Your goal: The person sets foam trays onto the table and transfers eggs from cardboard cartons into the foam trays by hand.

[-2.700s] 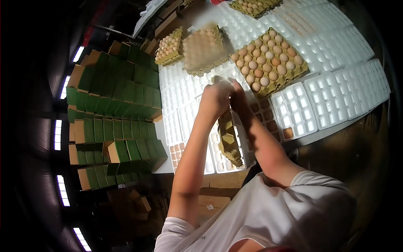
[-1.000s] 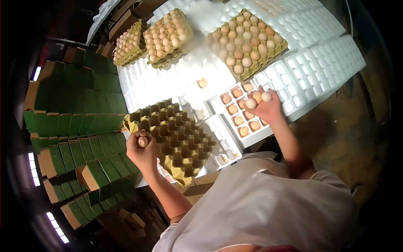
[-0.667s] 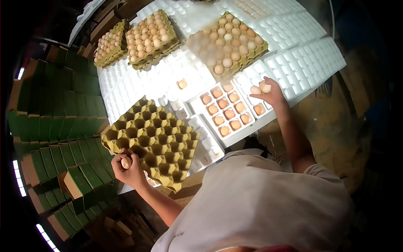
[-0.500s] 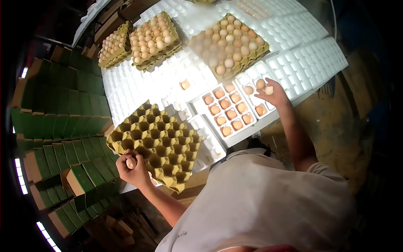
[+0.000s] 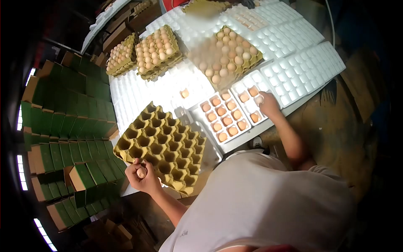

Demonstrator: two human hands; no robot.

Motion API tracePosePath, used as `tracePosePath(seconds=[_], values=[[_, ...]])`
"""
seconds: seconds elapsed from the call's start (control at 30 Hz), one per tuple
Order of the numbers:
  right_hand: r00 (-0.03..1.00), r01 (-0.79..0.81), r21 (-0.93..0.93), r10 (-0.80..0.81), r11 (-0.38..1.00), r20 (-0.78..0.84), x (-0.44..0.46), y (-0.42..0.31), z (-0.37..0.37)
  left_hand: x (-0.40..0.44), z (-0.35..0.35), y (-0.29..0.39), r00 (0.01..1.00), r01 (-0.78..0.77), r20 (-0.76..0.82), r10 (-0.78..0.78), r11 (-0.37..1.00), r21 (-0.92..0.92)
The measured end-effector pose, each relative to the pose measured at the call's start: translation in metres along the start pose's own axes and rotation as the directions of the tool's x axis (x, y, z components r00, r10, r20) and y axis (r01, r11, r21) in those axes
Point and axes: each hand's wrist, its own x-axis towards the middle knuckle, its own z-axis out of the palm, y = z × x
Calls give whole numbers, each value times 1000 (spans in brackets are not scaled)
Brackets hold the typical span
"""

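My left hand point(image 5: 143, 180) is closed around a brown egg point(image 5: 141, 172), its fingers against the near-left edge of a yellowish pulp egg tray point(image 5: 170, 156) whose visible cups hold nothing. My right hand point(image 5: 270, 106) is over a white foam tray point(image 5: 239, 87), fingers closed on a pale egg point(image 5: 259, 100) at one of its cells. Other brown eggs, among them one egg point(image 5: 253, 91) beside my fingertips, sit in that tray. Just left of it, a white foam tray point(image 5: 215, 97) has a brown egg in each visible cell.
A pulp tray full of eggs point(image 5: 231, 55) lies beyond the foam trays. Stacked full pulp trays point(image 5: 156, 51) stand farther back left. A single egg point(image 5: 184, 93) rests on white foam. Foam trays point(image 5: 300, 69) cover the right side. Green cartons point(image 5: 63, 122) are piled at left.
My right hand has moved down onto the foam tray with the pale egg. A brown egg formerly at its fingertips now sits in a cell. My left hand still holds its egg; the view shifted slightly.
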Motion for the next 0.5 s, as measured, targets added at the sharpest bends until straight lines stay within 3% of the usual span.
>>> tracePosePath(seconds=[0.03, 0.07, 0.1, 0.17, 0.2, 0.23, 0.27, 0.33, 0.37, 0.43, 0.47, 0.5], values=[[997, 36, 26, -34, 999, -65, -4, -3, 0, -2, -2, -8, 996, -92, 0, 92, 996, 3], [989, 80, 6, -78, 997, -123, -7, 0, 4, -4, -1, -6, 998, -53, -33, 51, 997, -50], [996, 47, -31, -50, 998, -78, -9, -6, 1, -5, 3, -3, 998, -14, -59, 8, 994, -104], [995, 40, 169, -54, 985, 79, -23, -22, -8, -4, 17, 6, 985, 101, -106, -136, 953, -285], [973, -92, 460, -18, 883, 230, -9, -3, 23, -5, 33, 16, 985, 88, -119, -128, 951, -295], [952, -102, 473, -52, 875, 301, 5, 7, 27, -8, 40, 22, 984, 86, -122, -128, 950, -300], [763, -538, 585, 57, 607, 644, -36, -65, -37, -10, 52, 30, 978, 90, -139, -153, 920, -381], [558, -726, 561, -135, 398, 819, -53, -72, -29, -14, 84, 50, 974, 95, -140, -179, 880, -466], [552, -729, 608, -256, 315, 794, -62, -78, -29, -15, 98, 62, 965, 164, -95, -246, 841, -516], [632, -691, 702, -327, 172, 702, -70, -67, -19, -26, 125, 61, 986, 161, 29, -167, 866, -474], [707, -673, 739, -263, 38, 657, -73, -62, -18, -29, 134, 66, 988, 141, 114, -100, 885, -443], [702, -710, 697, -168, -99, 692, -69, -45, -10, -31, 143, 72, 980, 116, 197, -35, 901, -417]])
